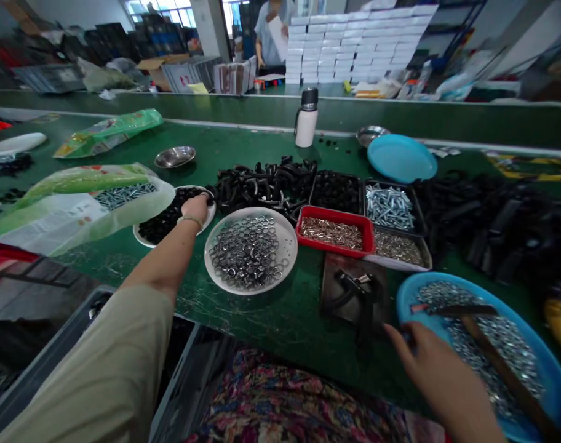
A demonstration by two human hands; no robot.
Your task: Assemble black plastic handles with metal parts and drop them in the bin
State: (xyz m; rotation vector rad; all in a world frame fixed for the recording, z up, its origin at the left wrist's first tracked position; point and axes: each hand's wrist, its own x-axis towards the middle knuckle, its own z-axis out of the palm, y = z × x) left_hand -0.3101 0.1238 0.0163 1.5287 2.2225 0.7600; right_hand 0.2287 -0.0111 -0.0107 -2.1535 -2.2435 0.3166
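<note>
Broadly, one long green workbench [271, 320] fills the view, with one stack of white boxes [349, 46] and one person [274, 37] beyond it. Two green-printed bags [109, 132] lie at left, the nearer one holding screws. Two blue vessels follow: a basin [403, 304] of small metal parts at lower right, and a shallow dish [403, 159] tilted near the back. White plates number three: a ring plate [287, 239], a plate [211, 213] of black pieces, and one at far left. Four trays sit together, the red tray [369, 235] nearest the ring plate. Two steel bowls [175, 157], one bottle [307, 126] and one hammer [493, 353], laid across the basin, complete the larger items.

The left hand [196, 208] reaches into the black pieces [163, 223]; its fingertips are hidden, so I cannot tell whether they grasp any. The right hand [430, 357] is loosely bent beside the basin, near a black strapped part [349, 289] on a dark metal plate; whether it grips the strap, I cannot tell.

Green surface runs between the ring plate and metal plate, down to the bench's front edge. Bag printing is too blurred to read.
</note>
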